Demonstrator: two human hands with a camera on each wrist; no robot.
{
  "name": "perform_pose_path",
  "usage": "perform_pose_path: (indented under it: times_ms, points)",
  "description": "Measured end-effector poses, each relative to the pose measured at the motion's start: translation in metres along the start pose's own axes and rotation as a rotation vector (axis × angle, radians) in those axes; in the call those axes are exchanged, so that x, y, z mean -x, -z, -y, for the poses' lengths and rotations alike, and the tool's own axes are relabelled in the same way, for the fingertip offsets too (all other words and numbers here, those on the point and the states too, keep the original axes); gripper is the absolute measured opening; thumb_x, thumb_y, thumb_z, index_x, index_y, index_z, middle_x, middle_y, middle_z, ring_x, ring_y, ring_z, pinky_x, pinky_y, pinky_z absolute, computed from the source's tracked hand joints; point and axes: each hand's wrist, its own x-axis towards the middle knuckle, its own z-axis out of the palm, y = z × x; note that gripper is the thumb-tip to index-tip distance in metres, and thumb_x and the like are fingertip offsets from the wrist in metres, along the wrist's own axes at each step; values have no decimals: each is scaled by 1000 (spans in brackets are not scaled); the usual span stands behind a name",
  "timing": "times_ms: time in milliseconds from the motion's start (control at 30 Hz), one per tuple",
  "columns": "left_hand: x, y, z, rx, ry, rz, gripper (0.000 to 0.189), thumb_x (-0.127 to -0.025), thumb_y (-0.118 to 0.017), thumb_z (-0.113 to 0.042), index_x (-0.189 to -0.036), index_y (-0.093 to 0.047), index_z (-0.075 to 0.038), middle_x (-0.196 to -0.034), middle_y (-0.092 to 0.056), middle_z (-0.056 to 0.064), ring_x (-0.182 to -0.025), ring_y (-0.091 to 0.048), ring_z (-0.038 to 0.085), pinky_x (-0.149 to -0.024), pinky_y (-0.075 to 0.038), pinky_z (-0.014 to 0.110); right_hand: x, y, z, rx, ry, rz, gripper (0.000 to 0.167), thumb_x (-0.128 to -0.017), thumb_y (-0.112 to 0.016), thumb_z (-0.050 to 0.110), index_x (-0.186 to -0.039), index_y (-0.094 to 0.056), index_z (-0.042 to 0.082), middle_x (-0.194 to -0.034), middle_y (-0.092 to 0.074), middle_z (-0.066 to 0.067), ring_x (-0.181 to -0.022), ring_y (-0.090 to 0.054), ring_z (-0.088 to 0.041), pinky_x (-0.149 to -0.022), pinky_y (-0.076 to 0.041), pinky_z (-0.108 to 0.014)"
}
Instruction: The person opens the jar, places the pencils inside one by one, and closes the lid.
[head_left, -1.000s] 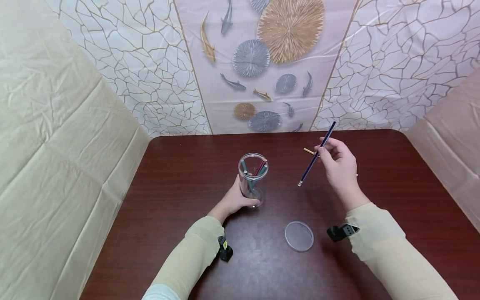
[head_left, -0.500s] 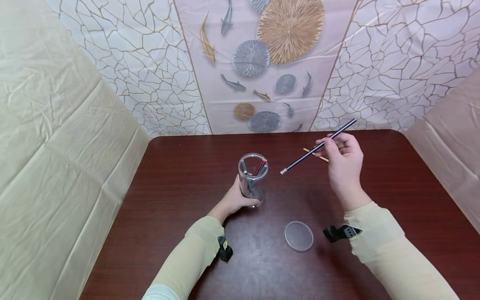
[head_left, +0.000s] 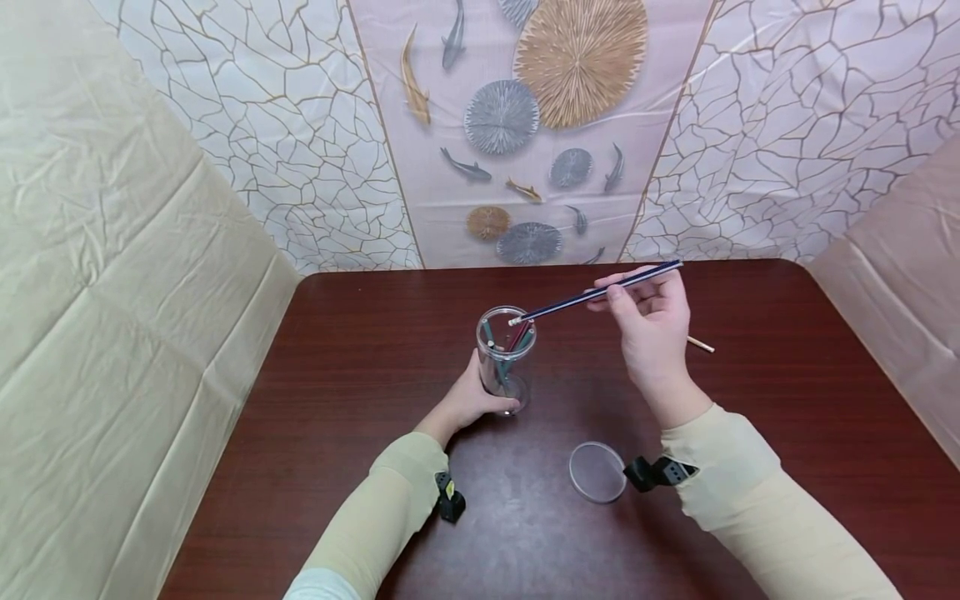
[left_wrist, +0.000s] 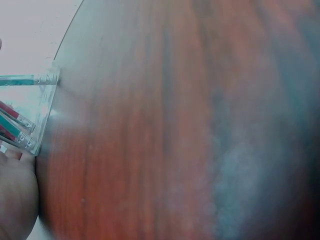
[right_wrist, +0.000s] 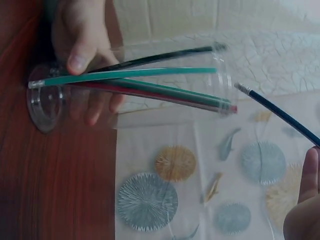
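Note:
My left hand (head_left: 472,390) grips the lower part of a tall clear plastic jar (right_wrist: 165,117) that stands upright on the table. Inside the jar lean several pencils in green (right_wrist: 150,73), dark red and black. My right hand (head_left: 651,329) pinches a dark blue striped pencil (head_left: 600,292) between thumb and fingers. Its end with the metal ferrule (right_wrist: 242,88) is just above the jar's rim, tilted down toward the opening. In the left wrist view, part of the left hand (left_wrist: 17,200) and the jar's base show at the left edge.
A round clear lid (head_left: 597,472) lies on the table in front of the right hand. A yellowish pencil (head_left: 701,344) lies behind the right hand, mostly hidden by it. The dark wooden table (head_left: 337,358) meets a patterned cloth backdrop.
My right hand has moved left with the blue pencil and turned it flatter, bringing its ferrule end over the jar's rim. The left hand and jar stay put.

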Motion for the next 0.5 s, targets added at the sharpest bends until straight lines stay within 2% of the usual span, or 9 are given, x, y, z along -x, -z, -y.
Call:
perform_pose_path:
  times_ms: [167, 267, 367, 500]
  points:
    - [-1, 0, 1, 17, 1, 3, 90, -64, -85, -11, -134, -28, -12, -136, -46, 5, -123, -41, 15, -104, -28, 39, 5, -5, -5, 215, 74, 157, 17, -86, -56, -11, -101, -48, -10, -93, -67, -8, -76, -66, -18, -68, -53, -28]
    - [0, 0, -1, 31, 6, 13, 91, -64, -85, -8, -135, -27, -10, -137, -44, 7, -124, -40, 16, -104, -27, 38, 8, -10, -5, 297, 101, 223, 20, -84, -56, -13, -102, -48, -15, -96, -67, -4, -80, -66, -15, -68, -52, -23]
    - [5, 1, -14, 30, 7, 22, 88, -66, -83, -7, -134, -27, -6, -137, -44, 11, -124, -40, 18, -104, -28, 37, 10, -13, -5, 358, 114, 268, 21, -83, -57, -14, -102, -50, -13, -96, -67, -5, -83, -65, -12, -65, -49, -19]
    - [11, 3, -31, 7, 0, 20, 84, -67, -81, -6, -132, -28, -3, -135, -46, 13, -123, -41, 19, -103, -29, 36, 11, -15, -6, 489, 175, 304, 20, -81, -59, -16, -99, -58, -9, -92, -67, -13, -82, -63, -7, -64, -48, -17]
